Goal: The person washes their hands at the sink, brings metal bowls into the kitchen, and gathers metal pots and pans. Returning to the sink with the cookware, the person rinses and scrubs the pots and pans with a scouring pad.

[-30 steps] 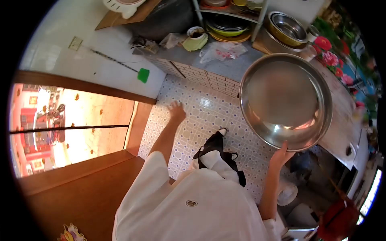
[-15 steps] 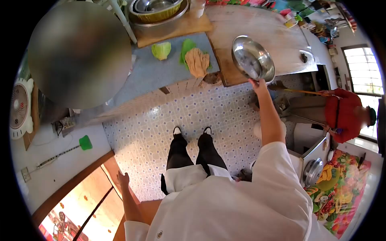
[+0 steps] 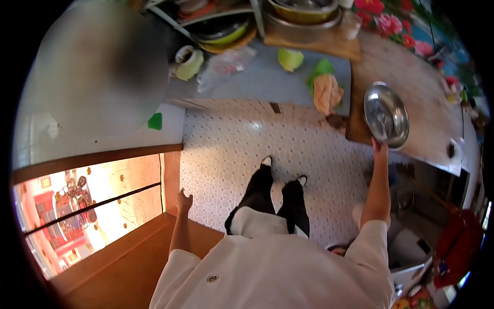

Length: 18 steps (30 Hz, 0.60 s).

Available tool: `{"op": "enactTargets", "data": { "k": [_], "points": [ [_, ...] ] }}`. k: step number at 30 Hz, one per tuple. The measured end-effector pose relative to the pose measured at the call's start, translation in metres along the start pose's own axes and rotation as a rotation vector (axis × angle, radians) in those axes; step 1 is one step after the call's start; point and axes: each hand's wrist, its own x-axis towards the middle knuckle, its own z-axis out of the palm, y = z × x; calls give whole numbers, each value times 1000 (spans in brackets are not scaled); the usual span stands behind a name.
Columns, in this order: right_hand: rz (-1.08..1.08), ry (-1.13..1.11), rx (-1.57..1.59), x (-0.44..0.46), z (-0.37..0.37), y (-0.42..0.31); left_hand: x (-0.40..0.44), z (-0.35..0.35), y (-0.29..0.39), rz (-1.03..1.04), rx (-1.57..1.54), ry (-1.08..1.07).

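My right hand [image 3: 380,146] grips the near rim of a shiny metal basin [image 3: 387,117], which is tilted so that its inside shows. The basin is over the wooden tabletop [image 3: 429,98] on the right; I cannot tell whether it touches the wood. My left hand [image 3: 184,200] hangs at my side, its fingers apart and nothing in them, beside the brown wooden furniture [image 3: 128,252]. On the grey counter [image 3: 242,82] lie a piece of cabbage [image 3: 290,59], a crumpled tan cloth [image 3: 328,93] and some green leaves [image 3: 322,69] partly under the cloth.
Stacked metal bowls [image 3: 303,15] stand at the back. A plastic bag [image 3: 225,67] lies on the counter's left part. Tiled floor [image 3: 226,154] surrounds my feet. A person in red [image 3: 458,247] is at the far right. A blurred round patch hides the upper left.
My view has swung to the right-hand side of my body less and to the left more, so the counter and basin appear farther right. My right hand still holds the basin.
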Motion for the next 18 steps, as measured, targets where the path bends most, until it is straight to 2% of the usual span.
{"op": "enactTargets", "data": {
  "k": [2,6,7,8,10,11,12,13,14,15,16,17,18],
  "points": [
    [-17,104,-24,-12,7,3,-20,-10,4,-2,-29,13],
    [40,159,71,-14,-9,12,-20,-13,-8,20,-73,28],
    [167,80,129,-16,-20,18,-17,-16,-7,15,-107,21],
    [283,-2,188,-30,-31,14,18,20,-43,101,-179,79],
    [259,94,20,-77,-22,27,18,3,-24,18,-248,-22],
    [200,-472,176,-84,-56,53,38,17,-41,175,-236,88],
    [118,-386,-121,-106,-72,75,58,40,-64,354,-227,184],
    [67,-290,-422,-126,-87,96,68,53,-69,325,-470,281],
    [-76,-376,-465,-209,-46,97,86,46,-61,430,-419,237],
    [150,-317,-324,-219,-75,119,96,37,-55,526,-385,195],
    [143,-89,-522,-241,-92,151,108,31,-48,619,-375,165],
    [158,52,-963,-291,-71,148,127,30,-44,715,-361,132],
    [18,128,-1234,-319,-89,173,157,41,-45,833,-333,178]
  ]
}}
